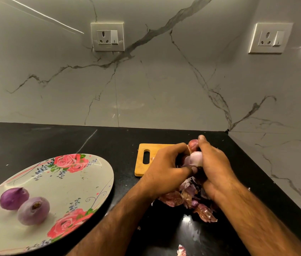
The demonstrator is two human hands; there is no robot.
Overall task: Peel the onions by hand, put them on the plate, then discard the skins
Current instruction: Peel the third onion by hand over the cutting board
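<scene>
Glossy black stone counter (pixel 53 139), wooden cutting board (pixel 140 169), papery onion skins (pixel 188 198).

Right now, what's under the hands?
Below the left hand and right hand, holding an onion, skins lie piled on the counter. The hands cover most of the board; what lies there is hidden.

A wooden cutting board (pixel 139 169) lies on the black countertop (pixel 53 139) at five o'clock, its handle slot toward nine. Behind it, the marble-veined wall (pixel 155 89) carries one socket (pixel 107 36) at eleven and another socket (pixel 270 38) at two.
</scene>
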